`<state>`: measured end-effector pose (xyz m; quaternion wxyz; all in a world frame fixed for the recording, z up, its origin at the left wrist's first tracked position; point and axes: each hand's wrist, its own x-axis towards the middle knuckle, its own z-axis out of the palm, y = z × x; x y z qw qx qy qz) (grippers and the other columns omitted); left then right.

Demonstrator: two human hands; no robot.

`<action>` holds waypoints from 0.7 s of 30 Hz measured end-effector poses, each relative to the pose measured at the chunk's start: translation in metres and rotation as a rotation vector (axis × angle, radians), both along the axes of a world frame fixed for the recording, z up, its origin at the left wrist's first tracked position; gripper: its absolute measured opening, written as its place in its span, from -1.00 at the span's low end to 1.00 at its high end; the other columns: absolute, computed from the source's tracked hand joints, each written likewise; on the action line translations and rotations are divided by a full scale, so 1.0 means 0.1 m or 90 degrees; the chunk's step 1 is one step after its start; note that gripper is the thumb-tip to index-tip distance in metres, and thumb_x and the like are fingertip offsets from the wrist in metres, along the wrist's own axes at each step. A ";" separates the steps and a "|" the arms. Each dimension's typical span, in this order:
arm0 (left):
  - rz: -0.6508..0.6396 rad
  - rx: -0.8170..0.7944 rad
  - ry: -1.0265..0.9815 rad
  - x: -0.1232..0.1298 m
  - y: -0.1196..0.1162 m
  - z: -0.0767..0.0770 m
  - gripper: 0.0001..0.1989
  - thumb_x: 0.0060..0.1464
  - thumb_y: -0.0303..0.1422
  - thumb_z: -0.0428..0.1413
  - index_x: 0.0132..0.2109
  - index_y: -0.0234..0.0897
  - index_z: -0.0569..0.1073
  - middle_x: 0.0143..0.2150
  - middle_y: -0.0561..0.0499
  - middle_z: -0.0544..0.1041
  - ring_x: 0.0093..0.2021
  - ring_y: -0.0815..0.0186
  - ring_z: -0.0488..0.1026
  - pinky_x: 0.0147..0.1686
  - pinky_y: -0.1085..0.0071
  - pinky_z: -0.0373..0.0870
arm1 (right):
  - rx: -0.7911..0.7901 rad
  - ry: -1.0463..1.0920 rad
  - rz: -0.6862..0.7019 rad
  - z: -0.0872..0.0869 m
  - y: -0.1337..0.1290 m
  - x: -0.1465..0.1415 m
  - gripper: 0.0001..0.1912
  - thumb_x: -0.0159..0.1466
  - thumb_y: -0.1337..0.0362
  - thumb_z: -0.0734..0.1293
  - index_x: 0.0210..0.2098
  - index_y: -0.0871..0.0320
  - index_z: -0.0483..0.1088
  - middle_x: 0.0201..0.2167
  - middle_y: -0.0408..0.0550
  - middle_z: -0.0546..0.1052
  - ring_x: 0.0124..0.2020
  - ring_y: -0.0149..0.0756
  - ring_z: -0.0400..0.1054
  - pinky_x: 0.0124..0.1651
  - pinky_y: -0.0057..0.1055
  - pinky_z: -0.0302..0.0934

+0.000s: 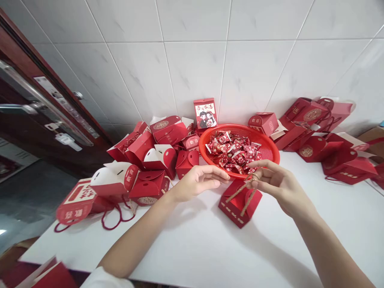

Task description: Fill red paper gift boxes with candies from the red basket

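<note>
A small red gift box (231,212) with gold lettering stands in front of the candy basket. Its twisted rope handle (237,195) is pinched between the fingers and thumb of my right hand (271,182). Just left of the box, my left hand (199,182) has its fingers stretched out and holds nothing; its fingertips are near the basket's front rim. The red plastic basket (271,150) holds many wrapped candies (237,152) in red and white wrappers. Whether the box's underside touches the table is hard to tell.
Red gift boxes (150,184) crowd the left of the white table (186,248), some with dark red cords. More boxes (348,164) lie at the right. A box with a cartoon couple (205,114) stands against the tiled wall (195,64). A door with keys (67,140) is at left.
</note>
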<state>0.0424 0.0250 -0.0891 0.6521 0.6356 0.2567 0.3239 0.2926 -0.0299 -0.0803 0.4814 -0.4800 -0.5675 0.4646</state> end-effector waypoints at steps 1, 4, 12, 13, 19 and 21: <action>0.008 -0.001 0.008 0.00 0.03 -0.03 -0.83 0.12 -0.46 0.24 -0.11 -0.30 0.63 -0.10 -0.09 0.67 -0.02 0.22 0.60 0.08 0.30 0.48 | 0.002 -0.001 -0.015 0.00 -0.03 0.08 -0.62 0.14 0.16 0.53 -0.09 0.11 0.47 -0.49 -0.15 0.49 -0.42 -0.29 0.45 -0.29 -0.36 0.39; 0.031 0.006 0.028 0.00 0.10 -0.10 -0.85 0.10 -0.43 0.25 -0.15 -0.31 0.63 -0.14 -0.07 0.67 -0.07 0.24 0.60 0.06 0.32 0.48 | 0.025 -0.036 -0.087 0.01 -0.15 0.39 -0.63 0.10 0.15 0.57 -0.13 0.08 0.53 -0.49 -0.15 0.47 -0.45 -0.34 0.39 -0.37 -0.41 0.35; 0.024 0.029 0.070 -0.01 0.24 -0.21 -0.85 0.09 -0.37 0.27 -0.17 -0.31 0.63 -0.15 -0.05 0.67 -0.12 0.27 0.58 0.02 0.35 0.46 | 0.017 -0.166 -0.560 0.14 -0.46 1.35 -0.65 -0.12 0.25 0.50 -0.29 0.10 0.54 -0.48 -0.05 0.52 -0.46 -0.22 0.39 -0.38 -0.27 0.26; 0.021 0.028 0.074 -0.01 0.24 -0.21 -0.85 0.09 -0.37 0.27 -0.18 -0.31 0.63 -0.16 -0.05 0.67 -0.12 0.27 0.58 0.01 0.35 0.46 | -0.003 -0.188 -0.605 0.14 -0.47 1.44 -0.67 -0.10 0.28 0.48 -0.30 0.10 0.53 -0.49 -0.05 0.52 -0.47 -0.21 0.37 -0.39 -0.26 0.22; 0.013 0.030 0.096 -0.03 0.25 -0.19 -0.85 0.08 -0.36 0.27 -0.19 -0.31 0.63 -0.20 -0.05 0.66 -0.15 0.26 0.58 -0.01 0.34 0.47 | -0.054 -0.334 -0.797 0.15 -0.44 1.96 -0.81 0.01 0.51 0.40 -0.40 0.11 0.48 -0.52 -0.08 0.45 -0.46 -0.28 0.29 -0.29 -0.25 0.19; 0.014 0.033 0.105 -0.03 0.24 -0.17 -0.85 0.08 -0.35 0.27 -0.20 -0.30 0.63 -0.20 -0.05 0.66 -0.15 0.26 0.58 0.00 0.34 0.47 | -0.069 -0.419 -0.834 0.17 -0.43 2.15 -0.79 0.05 0.52 0.41 -0.39 0.10 0.48 -0.51 -0.08 0.46 -0.44 -0.28 0.32 -0.23 -0.25 0.20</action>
